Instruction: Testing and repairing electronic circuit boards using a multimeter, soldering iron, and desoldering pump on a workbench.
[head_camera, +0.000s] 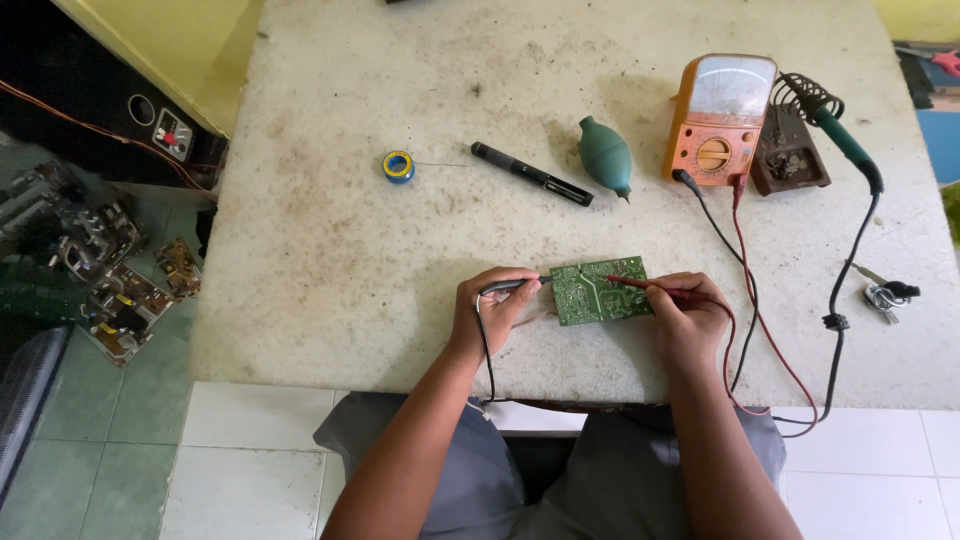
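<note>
A green rectangular circuit board (598, 291) is laid flat near the table's (330, 250) near edge, between both hands. A black probe (508, 286) is grasped in the left hand (490, 310), its tip at the board's left edge. A red probe (650, 288) is grasped in the right hand (688, 312), its tip on the board. Farther right stands an orange boxy meter (720, 120) with a pale dial face. The tabletop is rough, stained stone.

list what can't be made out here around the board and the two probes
Head view only:
- Meter needle and dial marks: too small.
- Circuit board traces and the red probe tip contact: too small.
- Black probe body: partly covered by left hand fingers.
- Right hand grip: hidden by its own back.
</note>
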